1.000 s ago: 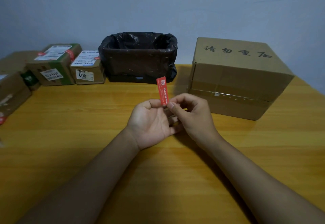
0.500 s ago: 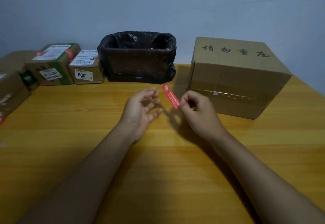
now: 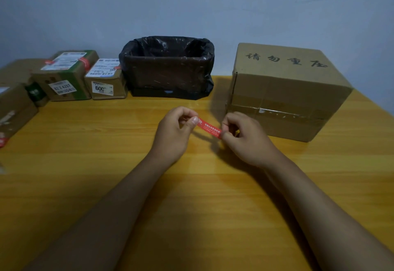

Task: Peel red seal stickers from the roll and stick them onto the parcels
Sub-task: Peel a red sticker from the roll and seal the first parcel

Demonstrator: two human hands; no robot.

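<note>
— Where was the red seal sticker [image 3: 209,127] found?
— Above the table [image 3: 89,143], pinched at its ends by left hand [image 3: 173,134] and right hand [image 3: 245,137].
— Legible writing?
— "600" was read on a far-left parcel [image 3: 106,81].

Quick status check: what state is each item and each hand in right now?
red seal sticker: peeled, held taut above the table, one end in each hand
left hand: pinching the sticker's left end
right hand: pinching its right end
large box: taped shut
black-lined bin: open
small parcels: closed, red seals on
</note>
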